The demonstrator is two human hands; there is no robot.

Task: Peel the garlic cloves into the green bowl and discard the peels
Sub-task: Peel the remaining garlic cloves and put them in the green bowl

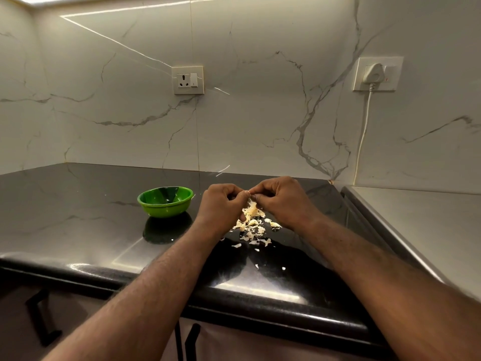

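A green bowl [165, 200] stands on the black countertop [78, 220], left of my hands. My left hand [221, 207] and my right hand [282, 199] meet above the counter, fingertips together, pinching a small garlic clove [249, 192] that the fingers mostly hide. Just below the hands lies a loose pile of pale garlic peels [253, 225], with a few scraps scattered toward the counter's front edge. I cannot make out what the bowl holds.
A marble wall rises behind the counter, with a socket [188, 80] and a plugged-in white cable [364, 131] at the right. A grey appliance top [421, 225] borders the counter on the right. Cabinet handles [41, 319] show below the front edge.
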